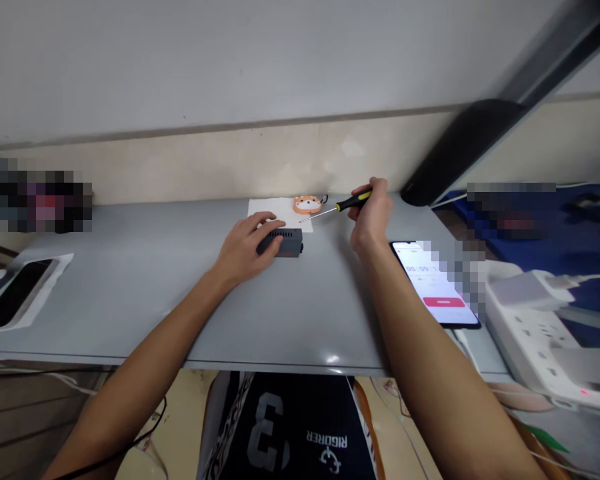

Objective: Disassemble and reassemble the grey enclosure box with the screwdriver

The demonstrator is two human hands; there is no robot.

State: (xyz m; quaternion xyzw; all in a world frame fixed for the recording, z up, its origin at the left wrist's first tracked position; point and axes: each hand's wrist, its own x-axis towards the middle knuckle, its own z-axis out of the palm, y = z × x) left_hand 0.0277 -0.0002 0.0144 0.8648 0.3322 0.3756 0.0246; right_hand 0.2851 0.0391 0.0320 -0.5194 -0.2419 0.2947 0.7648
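My left hand [250, 245] is closed around the left part of a dark grey box-shaped device [290, 245] with a row of slots along its top; it rests on the grey table. In my right hand [373, 217] is a screwdriver [350, 201] with a black and yellow handle, gripped with its thin shaft pointing left. The shaft's tip is above a sheet of white paper [260, 208], apart from the device. Just behind the shaft lies an orange and white animal-face case [307, 205] with a dark loop, partly on the paper.
A lit phone [430, 280] showing a timer lies beside my right forearm. White power strips [530, 333] with plugs and cables stand along the right edge. Another dark-screened device [17, 293] lies on white sheeting at left. A black post [460, 153] rises at the back right.
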